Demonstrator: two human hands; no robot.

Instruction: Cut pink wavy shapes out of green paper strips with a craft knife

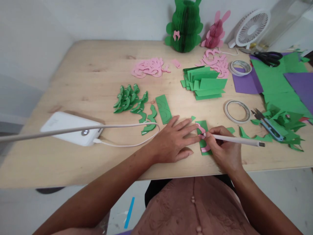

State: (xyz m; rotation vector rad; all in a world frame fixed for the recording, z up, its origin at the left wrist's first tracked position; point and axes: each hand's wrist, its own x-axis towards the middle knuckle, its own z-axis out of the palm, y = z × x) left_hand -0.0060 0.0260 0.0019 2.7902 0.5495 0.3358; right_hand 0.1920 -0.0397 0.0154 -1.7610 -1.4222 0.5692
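My right hand (pixel 223 150) is closed around a white pen (pixel 241 140), its tip down at a pink paper cutout (pixel 205 148). The cutout lies on a small green paper strip (pixel 204 125) near the table's front edge. Flat beside it, my left hand (pixel 174 140) has its fingers spread, the fingertips resting on the strip and cutout and partly covering them. Just beyond my left hand is another green paper rectangle (pixel 163 109) with curved lines drawn on it. Curved green cut pieces (pixel 149 119) lie to its left.
Folded green strips (pixel 207 83) and pink cutouts (pixel 148 68) lie farther back. At right are tape rolls (pixel 237 111), blue snips (pixel 271 129), black scissors (pixel 269 58) and green scraps. A white power bank (pixel 70 129) trails a cable on the left. Paper figures (pixel 187 26) and a fan (pixel 253 29) stand behind.
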